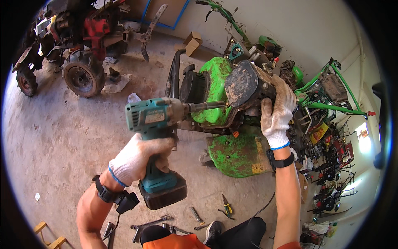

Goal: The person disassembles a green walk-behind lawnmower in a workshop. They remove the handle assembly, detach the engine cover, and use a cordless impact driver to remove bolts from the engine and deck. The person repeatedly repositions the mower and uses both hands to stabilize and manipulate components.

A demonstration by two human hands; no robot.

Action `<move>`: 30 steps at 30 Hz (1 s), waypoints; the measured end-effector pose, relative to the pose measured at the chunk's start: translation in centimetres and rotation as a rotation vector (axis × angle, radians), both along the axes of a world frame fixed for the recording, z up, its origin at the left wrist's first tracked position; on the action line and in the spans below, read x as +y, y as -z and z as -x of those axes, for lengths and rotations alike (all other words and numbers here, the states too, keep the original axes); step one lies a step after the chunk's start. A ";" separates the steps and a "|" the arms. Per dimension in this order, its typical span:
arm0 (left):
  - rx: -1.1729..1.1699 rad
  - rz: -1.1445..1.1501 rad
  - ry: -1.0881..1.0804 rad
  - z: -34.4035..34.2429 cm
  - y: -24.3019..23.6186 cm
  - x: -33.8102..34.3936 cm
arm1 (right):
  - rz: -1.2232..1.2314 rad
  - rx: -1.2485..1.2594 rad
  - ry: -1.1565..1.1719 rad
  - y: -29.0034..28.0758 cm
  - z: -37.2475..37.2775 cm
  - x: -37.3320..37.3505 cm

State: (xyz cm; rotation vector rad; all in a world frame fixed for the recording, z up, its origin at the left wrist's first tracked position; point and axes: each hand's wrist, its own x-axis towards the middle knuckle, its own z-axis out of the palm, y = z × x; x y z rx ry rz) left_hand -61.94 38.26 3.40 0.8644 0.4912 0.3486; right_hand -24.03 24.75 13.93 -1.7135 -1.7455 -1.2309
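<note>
My left hand (139, 157), in a white knit glove, is wrapped around the grip of a teal cordless impact wrench (147, 114). A long socket (209, 105) points right from the wrench, its tip at the lower left edge of a dirty black engine housing (244, 85). My right hand (281, 112), gloved too, grips the right side of that housing, with some fingertips hidden behind it. Beside the housing is a scuffed green engine cover (217, 87). A worn green fender (232, 155) sits below them on the same machine.
A red tiller (93, 33) with lugged tyres stands far left. Pliers (226, 205), wrenches (151, 221) and sockets lie on the floor near my feet. Another green machine frame (331, 106) and several stored parts line the right. An opened cardboard box (193, 43) sits by the wall.
</note>
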 end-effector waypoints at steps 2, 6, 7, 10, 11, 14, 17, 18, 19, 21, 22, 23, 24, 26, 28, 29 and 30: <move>-0.007 0.050 0.013 -0.8 -0.2 1.2 | 0.012 0.003 0.002 -0.1 0.0 0.1; -0.015 0.167 0.062 -1.8 -0.5 3.2 | -0.006 -0.009 -0.023 -0.1 -0.1 0.4; -0.024 0.191 0.069 -2.0 -0.5 3.6 | 0.004 -0.012 0.001 -0.1 -0.1 0.4; -0.025 0.246 0.100 -2.2 -0.6 4.6 | -0.006 -0.052 -0.001 0.1 -0.1 0.3; -0.008 0.276 0.126 -2.1 -0.6 4.9 | -0.008 -0.070 -0.006 0.0 -0.1 0.3; 0.005 0.228 0.142 -1.8 -0.4 5.7 | 0.003 -0.069 0.006 0.2 0.0 0.3; 0.019 0.151 0.122 -1.6 0.1 5.7 | 0.000 -0.082 -0.013 0.3 0.0 0.4; 0.011 0.149 0.108 -1.7 0.3 5.6 | -0.016 -0.084 -0.028 0.4 0.0 0.6; -0.031 0.156 0.098 -1.8 0.5 5.4 | -0.002 -0.051 -0.047 0.4 -0.1 0.6; -0.074 0.251 0.128 -2.0 0.7 5.2 | -0.040 -0.034 -0.127 0.5 -0.3 0.9; -0.079 0.274 0.140 -2.0 0.7 5.3 | -0.061 0.098 -0.276 0.4 -0.4 1.0; -0.097 0.284 0.169 -2.0 0.8 5.4 | -0.029 0.051 -0.194 0.4 -0.5 1.0; -0.105 0.295 0.163 -2.1 0.8 5.7 | 0.000 0.003 -0.113 0.1 -0.6 0.8; -0.165 0.307 0.197 -2.0 0.9 6.3 | -0.028 -0.075 -0.048 -0.1 -0.7 0.5; -0.148 0.261 0.207 -1.8 1.3 6.7 | -0.100 -0.150 -0.033 -0.3 -0.9 0.5; -0.168 0.259 0.224 -1.7 1.5 6.7 | -0.104 -0.147 -0.003 -0.2 -0.8 0.5; -0.144 0.199 0.208 -1.6 1.6 6.5 | -0.108 -0.145 0.028 -0.1 -0.8 0.4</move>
